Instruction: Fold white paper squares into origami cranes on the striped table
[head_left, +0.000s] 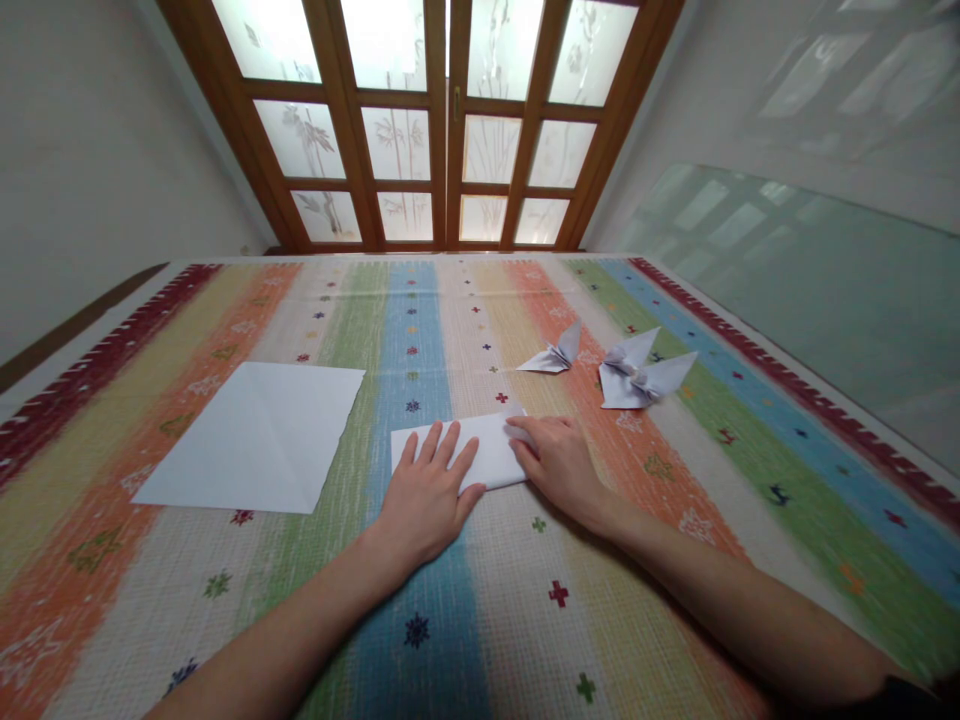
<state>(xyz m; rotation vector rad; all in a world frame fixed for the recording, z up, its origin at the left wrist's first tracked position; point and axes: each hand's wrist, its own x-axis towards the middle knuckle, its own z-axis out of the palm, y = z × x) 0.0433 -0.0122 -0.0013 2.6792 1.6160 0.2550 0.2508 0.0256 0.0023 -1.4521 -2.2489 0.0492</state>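
Note:
A folded sheet of white paper (491,440) lies on the table in front of me. My left hand (429,490) rests flat on its left part, fingers spread. At the paper's right end, my right hand (559,455) pinches the edge between thumb and bent fingers, and a small flap stands up there. To the left lies a larger flat white sheet (262,440) with a faint crease and one ragged edge. Two folded paper cranes sit beyond my right hand: a smaller crane (559,352) and a larger crane (637,372).
A striped tablecloth (420,660) with small printed figures covers the table. Past its far edge stand wooden doors (448,150) with frosted panes. White walls rise on both sides, and a pale green glass-like panel (810,270) is at the right.

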